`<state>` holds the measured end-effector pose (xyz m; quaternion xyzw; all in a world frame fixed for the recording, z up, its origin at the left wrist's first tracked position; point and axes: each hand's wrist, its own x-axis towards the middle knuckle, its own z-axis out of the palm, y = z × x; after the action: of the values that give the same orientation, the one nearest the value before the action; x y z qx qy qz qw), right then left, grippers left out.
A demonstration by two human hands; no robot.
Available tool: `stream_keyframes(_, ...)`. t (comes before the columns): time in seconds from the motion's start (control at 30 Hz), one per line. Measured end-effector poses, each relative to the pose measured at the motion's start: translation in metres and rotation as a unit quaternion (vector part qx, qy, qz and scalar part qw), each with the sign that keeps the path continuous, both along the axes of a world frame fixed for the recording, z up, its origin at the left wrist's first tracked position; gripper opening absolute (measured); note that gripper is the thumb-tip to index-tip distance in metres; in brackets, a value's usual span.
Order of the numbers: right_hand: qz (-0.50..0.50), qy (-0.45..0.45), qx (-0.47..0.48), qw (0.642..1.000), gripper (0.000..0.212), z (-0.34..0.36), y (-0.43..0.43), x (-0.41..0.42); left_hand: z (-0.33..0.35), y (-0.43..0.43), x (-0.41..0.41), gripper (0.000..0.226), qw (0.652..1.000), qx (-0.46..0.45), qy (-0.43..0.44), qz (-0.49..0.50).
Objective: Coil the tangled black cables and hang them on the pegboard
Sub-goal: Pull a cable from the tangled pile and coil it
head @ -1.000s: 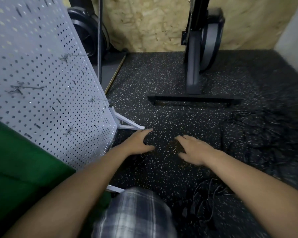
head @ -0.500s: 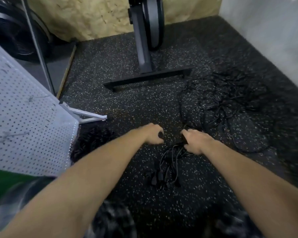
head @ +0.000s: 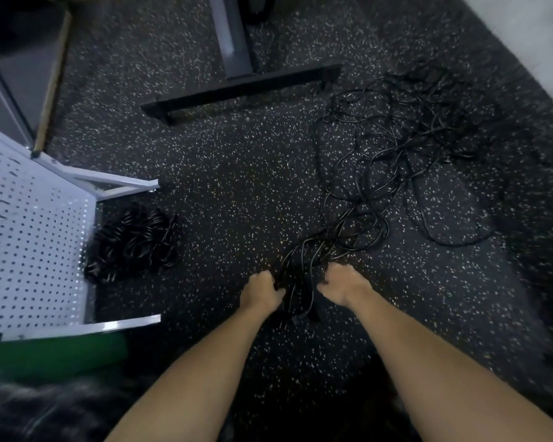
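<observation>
Head view: left hand (head: 261, 293) and right hand (head: 342, 287) clutch the cables (head: 297, 279), fingers curled. Likely gathering ends so the tangle (head: 412, 138) pulls free.

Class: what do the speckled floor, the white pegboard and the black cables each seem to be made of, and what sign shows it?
Floor: probably rubber matting, matte black with pale flecks. Pegboard: likely painted metal, smooth white sheet with regular punched holes; plastic possible. Cables: flexible plastic or rubber jacket, faintly glossy, lying in loose loops.

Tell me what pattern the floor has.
The floor is black with small pale speckles, seen best in the head view.
</observation>
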<state>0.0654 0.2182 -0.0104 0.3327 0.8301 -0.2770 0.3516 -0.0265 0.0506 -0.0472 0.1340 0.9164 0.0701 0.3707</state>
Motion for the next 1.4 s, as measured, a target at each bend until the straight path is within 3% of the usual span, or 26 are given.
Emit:
stream_keyframes(0.2,-0.081,0.009,0.017,0.997,0.062,-0.040,-0.046,0.011,-0.003,0.006,0.006,0.025,0.998,0.017,0.053,0.015)
stream_keyframes(0.33,-0.077,0.031,0.045,0.996,0.043,-0.049,-0.057,0.013,-0.002,0.010,0.006,0.019,0.998,0.029,0.049,0.008)
stream_keyframes(0.5,-0.106,0.046,-0.001,0.993,0.028,-0.048,-0.056,0.012,-0.002,0.009,-0.001,0.013,0.997,0.052,0.025,0.052)
stream_keyframes(0.6,-0.171,0.105,-0.047,0.979,0.022,-0.041,-0.059,0.015,0.003,0.016,-0.006,0.008,0.988,0.107,-0.010,0.113)
stream_keyframes(0.7,-0.188,0.160,-0.051,0.968,0.018,-0.017,-0.059,0.014,0.017,0.028,-0.007,0.021,0.973,0.178,-0.055,0.140)
stream_keyframes(0.83,-0.152,0.234,-0.019,0.960,0.030,0.045,-0.025,-0.006,0.065,0.048,-0.017,0.071,0.965,0.262,-0.017,0.023)
stream_keyframes(0.9,-0.110,0.261,-0.002,0.959,0.036,0.084,-0.001,-0.017,0.095,0.057,-0.028,0.085,0.955,0.294,0.007,-0.036)
stream_keyframes(1.03,0.013,0.309,0.020,0.951,0.038,0.182,0.036,-0.023,0.167,0.065,-0.062,0.079,0.928,0.349,0.079,-0.104)
stream_keyframes(1.17,0.106,0.349,0.062,0.929,0.033,0.267,0.049,-0.017,0.245,0.061,-0.088,0.029,0.887,0.377,0.181,-0.197)
stream_keyframes(1.23,0.130,0.383,0.072,0.912,0.030,0.301,0.046,-0.014,0.281,0.053,-0.095,0.016,0.874,0.357,0.228,-0.237)
stream_keyframes(1.33,0.146,0.449,0.081,0.878,0.016,0.342,0.034,-0.010,0.329,0.040,-0.093,0.031,0.854,0.356,0.211,-0.314)
stream_keyframes(1.4,0.149,0.487,0.073,0.857,0.016,0.372,0.021,-0.012,0.354,0.030,-0.085,0.034,0.843,0.387,0.200,-0.315)
